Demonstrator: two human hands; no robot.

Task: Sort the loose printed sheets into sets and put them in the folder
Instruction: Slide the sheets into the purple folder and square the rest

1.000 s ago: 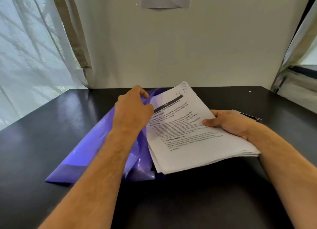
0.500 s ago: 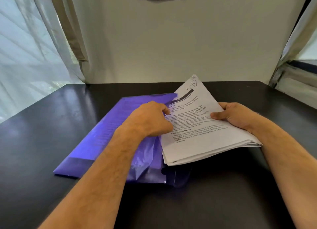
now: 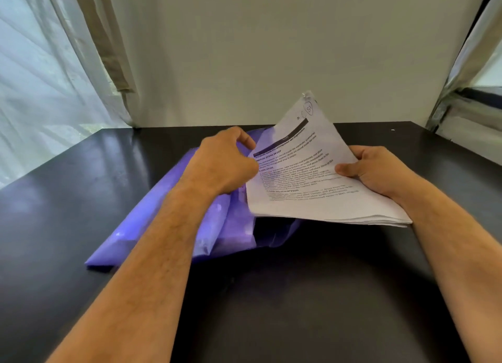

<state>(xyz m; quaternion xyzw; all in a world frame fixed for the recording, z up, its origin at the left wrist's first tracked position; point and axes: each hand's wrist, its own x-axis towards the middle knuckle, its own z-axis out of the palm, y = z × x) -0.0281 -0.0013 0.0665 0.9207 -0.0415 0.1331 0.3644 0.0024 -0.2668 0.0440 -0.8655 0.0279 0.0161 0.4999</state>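
Head view: your right hand (image 3: 380,172) grips the stack of printed sheets (image 3: 312,178) just right of the purple folder (image 3: 168,208) on the worktop (image 3: 298,294); your left hand's fingers (image 3: 244,141) curl at the folder's flap, nearer its mouth.

"INITIAL SCENE SETUP", "TASK GOAL", circled "51" on top printed sheet (image 3: 304,178)

Both forearms bare, no sleeves in view. Left hand (image 3: 226,164) and right hand (image 3: 377,170): no rings, watch, gloves. Forearms visibly hairy.
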